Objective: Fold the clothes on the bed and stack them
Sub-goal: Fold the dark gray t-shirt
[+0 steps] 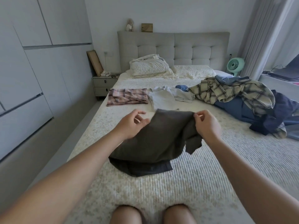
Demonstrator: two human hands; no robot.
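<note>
A dark grey-brown garment lies partly folded on the bed in front of me, its far edge lifted. My right hand pinches that edge at the right corner. My left hand hovers at the garment's left edge, fingers loosely curled, and I cannot see it gripping the cloth. Beyond lie a folded pink plaid piece and a folded white piece. An unfolded pile with a yellow plaid shirt and navy clothes sits at the right.
Pillows lie by the grey headboard. A nightstand stands left of the bed, with white wardrobes along the left wall. A green fan and curtain are at the right. My knees touch the bed's near edge.
</note>
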